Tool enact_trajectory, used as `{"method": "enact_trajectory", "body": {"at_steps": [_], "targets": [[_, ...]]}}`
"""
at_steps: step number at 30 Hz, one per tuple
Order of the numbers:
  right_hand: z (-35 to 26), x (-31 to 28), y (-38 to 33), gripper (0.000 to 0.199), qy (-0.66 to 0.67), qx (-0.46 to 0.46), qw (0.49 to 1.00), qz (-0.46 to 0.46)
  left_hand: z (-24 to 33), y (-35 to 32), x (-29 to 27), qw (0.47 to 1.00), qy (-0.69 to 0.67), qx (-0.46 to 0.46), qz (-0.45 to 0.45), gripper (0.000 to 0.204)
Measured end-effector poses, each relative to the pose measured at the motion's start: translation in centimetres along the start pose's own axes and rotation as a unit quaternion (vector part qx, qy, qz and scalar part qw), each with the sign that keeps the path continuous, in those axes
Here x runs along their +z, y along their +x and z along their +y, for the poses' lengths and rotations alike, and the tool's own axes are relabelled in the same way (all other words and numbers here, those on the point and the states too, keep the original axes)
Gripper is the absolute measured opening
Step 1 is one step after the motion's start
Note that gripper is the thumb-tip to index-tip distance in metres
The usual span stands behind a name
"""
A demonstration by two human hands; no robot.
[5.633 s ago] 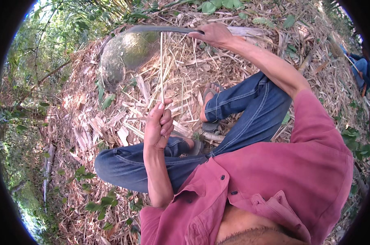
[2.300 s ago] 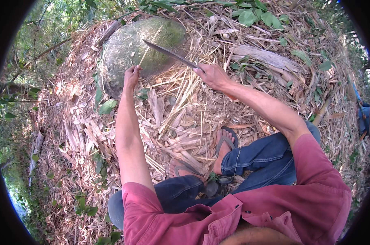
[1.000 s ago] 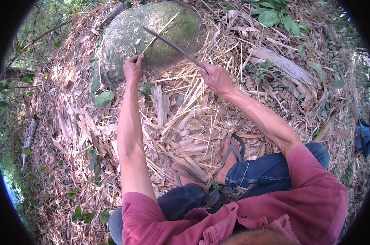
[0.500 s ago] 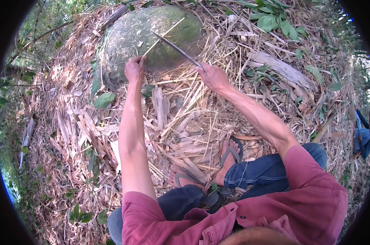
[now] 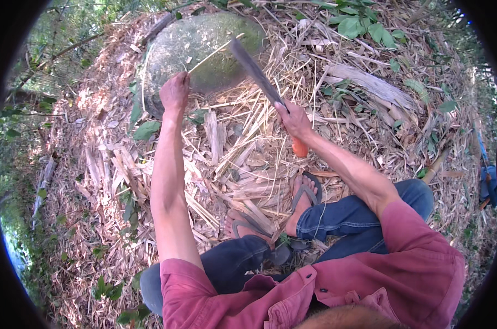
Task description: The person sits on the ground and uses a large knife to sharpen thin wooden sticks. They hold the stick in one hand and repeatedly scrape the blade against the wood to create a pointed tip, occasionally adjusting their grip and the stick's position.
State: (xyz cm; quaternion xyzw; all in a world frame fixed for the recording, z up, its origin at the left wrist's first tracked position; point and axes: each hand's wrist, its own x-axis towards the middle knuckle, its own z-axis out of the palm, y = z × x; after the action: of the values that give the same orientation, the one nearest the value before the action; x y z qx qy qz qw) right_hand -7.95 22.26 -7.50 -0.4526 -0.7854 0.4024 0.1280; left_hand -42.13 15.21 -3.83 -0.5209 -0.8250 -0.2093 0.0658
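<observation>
Clearly, the left hand (image 5: 175, 91) clasps a thin stick (image 5: 211, 56), seen against the rock (image 5: 169, 52), upper left of the frame. At upper centre, the right hand (image 5: 295, 120) grips an orange-handled knife (image 5: 258, 75), tip near the stick.

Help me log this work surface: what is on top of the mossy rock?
Pale chips lie on the rock; a thin strip, held by the left hand, reaches over it. Whatever that hand and the knife blade cover cannot be seen.

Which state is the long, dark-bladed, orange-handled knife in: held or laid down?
Held: the right hand wraps the knife, its orange handle end showing past the fist.
</observation>
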Motion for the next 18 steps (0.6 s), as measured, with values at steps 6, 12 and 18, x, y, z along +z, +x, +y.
{"method": "enact_trajectory", "body": {"at_steps": [6, 12, 18], "targets": [[2.5, -4.6, -5.4, 0.039, -0.256, -0.059, 0.965, -0.021, 0.3, -1.6, -14.2, 0.989, 0.124, 0.075, -0.007, 0.027], [-2.0, -5.3, -7.9, 0.039, -0.338, -0.098, 0.935, -0.040, 2.6, -5.2, -26.1, 0.976, 0.166, 0.140, -0.008, 0.028], [-21.0, -8.7, -7.6, 0.039, -0.211, -0.516, 0.769, 0.312, 8.1, -11.7, -32.0, 0.933, 0.188, 0.293, 0.092, 0.024]]}}
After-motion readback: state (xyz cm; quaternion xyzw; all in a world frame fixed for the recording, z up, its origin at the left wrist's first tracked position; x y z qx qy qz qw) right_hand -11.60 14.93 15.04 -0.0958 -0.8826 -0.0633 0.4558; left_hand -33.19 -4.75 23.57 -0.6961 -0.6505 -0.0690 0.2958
